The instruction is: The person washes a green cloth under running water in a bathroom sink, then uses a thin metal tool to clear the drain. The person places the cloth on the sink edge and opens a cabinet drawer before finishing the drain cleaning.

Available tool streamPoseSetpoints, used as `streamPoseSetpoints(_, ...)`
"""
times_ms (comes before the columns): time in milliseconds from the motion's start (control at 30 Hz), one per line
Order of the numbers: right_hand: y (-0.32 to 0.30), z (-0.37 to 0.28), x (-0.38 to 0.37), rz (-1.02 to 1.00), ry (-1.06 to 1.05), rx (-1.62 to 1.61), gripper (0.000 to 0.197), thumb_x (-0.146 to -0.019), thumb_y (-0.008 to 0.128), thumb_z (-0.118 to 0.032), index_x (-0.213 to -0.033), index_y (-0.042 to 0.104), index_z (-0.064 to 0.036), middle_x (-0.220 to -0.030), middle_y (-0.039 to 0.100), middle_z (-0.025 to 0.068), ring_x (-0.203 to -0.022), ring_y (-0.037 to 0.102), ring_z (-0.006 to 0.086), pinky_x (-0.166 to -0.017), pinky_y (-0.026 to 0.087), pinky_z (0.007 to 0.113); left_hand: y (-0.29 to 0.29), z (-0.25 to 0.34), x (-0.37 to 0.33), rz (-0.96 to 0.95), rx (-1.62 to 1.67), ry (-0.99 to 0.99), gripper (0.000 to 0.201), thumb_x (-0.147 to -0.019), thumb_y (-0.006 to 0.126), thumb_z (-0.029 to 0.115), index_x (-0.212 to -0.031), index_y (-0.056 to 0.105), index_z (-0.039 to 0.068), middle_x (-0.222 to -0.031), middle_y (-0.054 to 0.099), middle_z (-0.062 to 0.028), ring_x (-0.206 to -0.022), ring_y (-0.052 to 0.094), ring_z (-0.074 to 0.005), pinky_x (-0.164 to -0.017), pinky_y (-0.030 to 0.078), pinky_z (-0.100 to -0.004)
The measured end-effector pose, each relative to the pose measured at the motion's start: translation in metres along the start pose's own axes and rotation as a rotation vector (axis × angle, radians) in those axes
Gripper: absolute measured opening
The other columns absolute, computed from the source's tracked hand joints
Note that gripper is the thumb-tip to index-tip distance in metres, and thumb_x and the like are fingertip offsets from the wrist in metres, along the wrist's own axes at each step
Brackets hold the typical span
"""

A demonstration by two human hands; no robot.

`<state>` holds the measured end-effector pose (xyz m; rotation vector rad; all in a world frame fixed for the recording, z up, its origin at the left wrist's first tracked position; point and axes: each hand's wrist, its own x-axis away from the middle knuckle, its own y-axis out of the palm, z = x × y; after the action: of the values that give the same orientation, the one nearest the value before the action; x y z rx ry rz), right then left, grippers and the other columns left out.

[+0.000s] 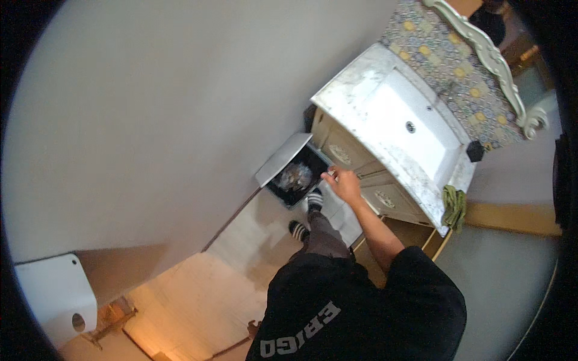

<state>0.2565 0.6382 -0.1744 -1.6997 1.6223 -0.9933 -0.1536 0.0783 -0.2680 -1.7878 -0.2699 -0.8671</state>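
Observation:
My right hand [343,184] reaches over the near right edge of a dark bin [288,197]. Its fingers are closed in a pinch, and a small pale bit shows at the tips, too small to name. The bin's grey lid [285,157] is tilted up against the wall. Inside lies crumpled, partly clear rubbish [295,177] in a black lining. My left hand [254,329] hangs low beside my black shirt; only a small part of it shows, and its fingers are mostly hidden.
Right of the bin stands a cream vanity cabinet [341,151] with a marble top [346,89] and a white sink [391,114]. A green cloth [454,207] drapes over its corner. A black item [475,151] sits near the sink. A white dispenser [57,295] hangs on the left wall.

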Motion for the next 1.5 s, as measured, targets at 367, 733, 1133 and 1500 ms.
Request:
streamPoseSetpoints(367,-0.397,0.185,-0.158,1.052,-0.233,0.519,0.028,-0.091,0.066,-0.022,-0.113,0.068,-0.0048,-0.109,0.067,0.0172,-0.102,0.064,0.0371,-0.090,0.050,0.047,-0.038,0.151,-0.030,0.032,-0.061,0.364,0.046,-0.090,0.068,0.036,-0.124,0.061,0.006,-0.118,0.064,-0.0189,-0.110,0.061,-0.0344,-0.096,0.047,-0.0471)
streamPoseSetpoints(733,-0.402,0.319,-0.156,0.826,-0.185,-0.082,0.021,-0.092,0.059,-0.003,-0.109,0.071,-0.0042,-0.104,0.070,0.0126,-0.098,0.068,0.0230,-0.084,0.054,0.035,-0.081,0.267,0.012,0.063,-0.164,0.494,0.046,-0.091,0.067,0.036,-0.124,0.061,0.005,-0.119,0.064,-0.0188,-0.111,0.061,-0.0338,-0.097,0.046,-0.0463)
streamPoseSetpoints(1133,-0.433,0.332,-0.155,0.633,-0.073,-0.273,0.024,-0.095,0.066,-0.024,-0.106,0.071,-0.0028,-0.094,0.074,0.0133,-0.080,0.071,0.0238,-0.075,0.054,0.035,-0.077,0.364,0.077,0.037,-0.219,0.549,0.046,-0.092,0.066,0.036,-0.125,0.060,0.004,-0.119,0.063,-0.0187,-0.111,0.061,-0.0332,-0.097,0.046,-0.0454)
streamPoseSetpoints(1500,-0.407,0.342,-0.160,0.743,-0.115,-0.356,0.020,-0.097,0.065,-0.018,-0.102,0.070,0.0001,-0.084,0.070,0.0085,-0.068,0.064,0.0127,-0.062,0.051,0.029,-0.089,0.379,0.093,0.034,-0.250,0.554,0.047,-0.093,0.066,0.037,-0.125,0.060,0.004,-0.120,0.063,-0.0186,-0.112,0.061,-0.0326,-0.097,0.046,-0.0446)
